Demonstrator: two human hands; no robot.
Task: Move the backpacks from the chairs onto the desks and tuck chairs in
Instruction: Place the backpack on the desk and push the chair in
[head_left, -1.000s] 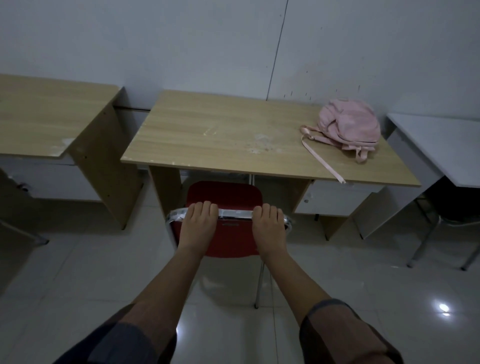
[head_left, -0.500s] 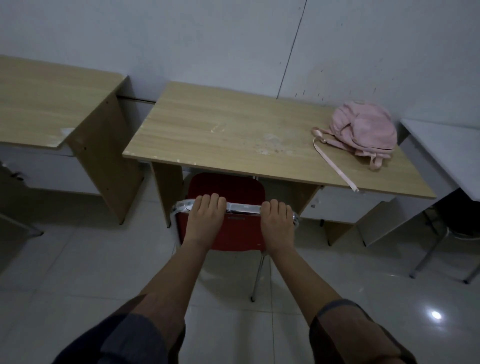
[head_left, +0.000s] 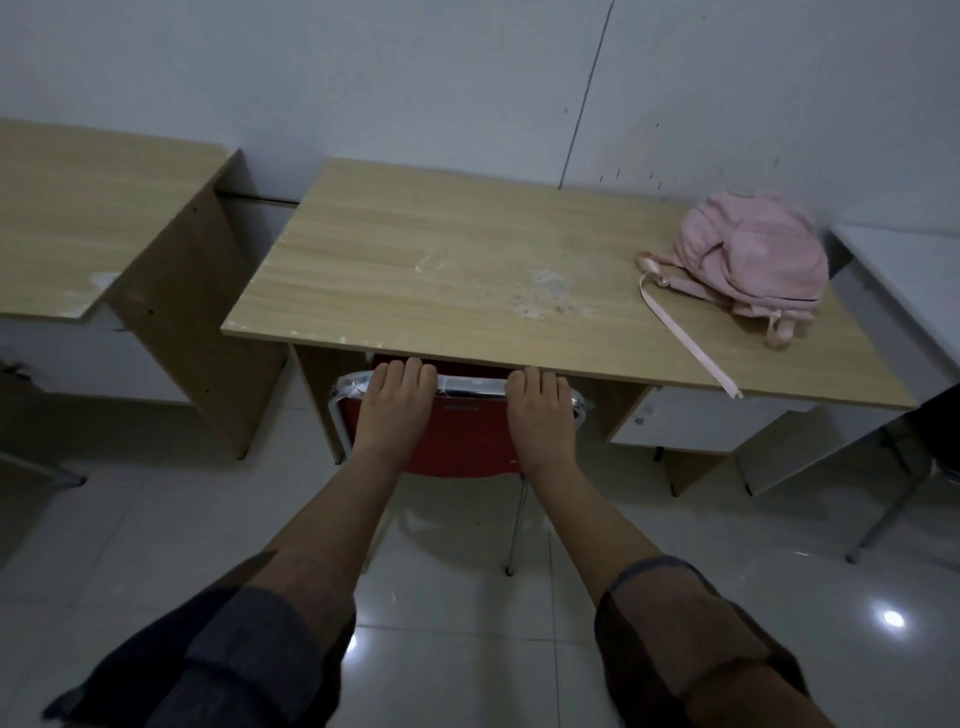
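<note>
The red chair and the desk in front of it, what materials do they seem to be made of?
The red chair looks like smooth moulded plastic on a shiny chromed metal frame, which reflects light. The light wooden desk appears to be laminated board: printed grain, thin flat edges, worn pale patches.

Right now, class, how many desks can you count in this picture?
3. A wooden desk in the middle holding the pink backpack, another wooden desk at left, and a white desk at right, cut off by the frame.
</note>
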